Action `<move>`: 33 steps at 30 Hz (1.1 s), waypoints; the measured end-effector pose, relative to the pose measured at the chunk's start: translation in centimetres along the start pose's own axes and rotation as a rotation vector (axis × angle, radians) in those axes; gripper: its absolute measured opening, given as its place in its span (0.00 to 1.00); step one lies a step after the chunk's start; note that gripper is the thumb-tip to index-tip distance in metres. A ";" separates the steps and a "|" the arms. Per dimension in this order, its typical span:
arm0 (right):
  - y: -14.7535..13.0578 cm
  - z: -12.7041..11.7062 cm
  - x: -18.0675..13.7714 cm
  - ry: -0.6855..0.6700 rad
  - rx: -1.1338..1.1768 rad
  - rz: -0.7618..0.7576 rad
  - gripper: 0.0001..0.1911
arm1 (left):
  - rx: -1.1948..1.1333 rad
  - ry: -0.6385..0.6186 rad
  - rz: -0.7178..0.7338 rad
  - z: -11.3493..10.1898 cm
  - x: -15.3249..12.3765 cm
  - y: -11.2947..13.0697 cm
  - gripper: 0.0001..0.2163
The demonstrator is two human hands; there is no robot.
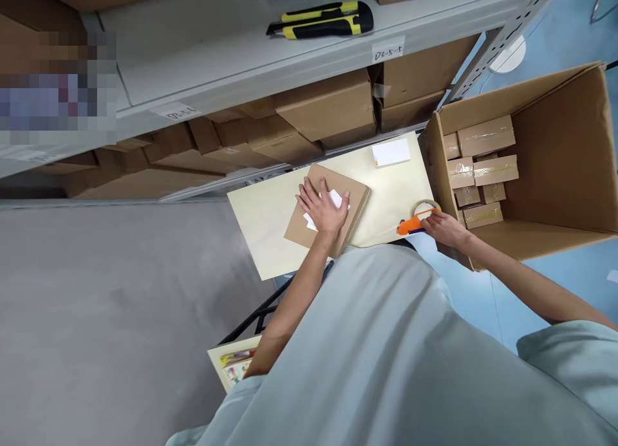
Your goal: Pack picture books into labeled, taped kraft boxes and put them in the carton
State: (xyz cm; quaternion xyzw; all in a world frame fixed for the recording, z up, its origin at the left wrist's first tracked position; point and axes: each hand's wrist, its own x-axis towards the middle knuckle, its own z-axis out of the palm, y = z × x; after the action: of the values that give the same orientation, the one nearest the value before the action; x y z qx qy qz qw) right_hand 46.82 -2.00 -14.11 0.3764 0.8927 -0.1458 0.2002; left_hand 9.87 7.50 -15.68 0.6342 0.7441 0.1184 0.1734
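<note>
My left hand (322, 208) lies spread on top of a flat brown cardboard box (355, 187). Beneath its fingers is a white label (309, 222), partly covered by the hand. The box rests on a narrow cream tabletop (261, 224). At the table's right end, my right hand (441, 228) is closed around an orange tape dispenser (410, 225) with a roll of clear tape in it. The dispenser is by the table's near edge, beside the large carton; whether it touches the tabletop I cannot tell.
A large open carton (560, 169) with several small taped boxes (495, 169) inside stands at the right. A white paper pad (391, 152) lies at the table's back. Behind is a grey shelf (193, 53) with box cutters (323, 21) above and cartons (328, 105) below.
</note>
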 end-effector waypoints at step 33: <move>-8.7 -12.3 9.0 0.506 0.308 1.010 0.33 | -0.323 0.000 0.128 -4.2 -0.5 -0.3 0.29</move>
State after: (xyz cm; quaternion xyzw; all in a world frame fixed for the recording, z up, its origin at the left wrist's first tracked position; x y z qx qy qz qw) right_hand 31.66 2.72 -6.55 0.8032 0.5912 -0.0657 -0.0315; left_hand 8.00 7.13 -11.92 0.6440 0.6736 0.2474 0.2652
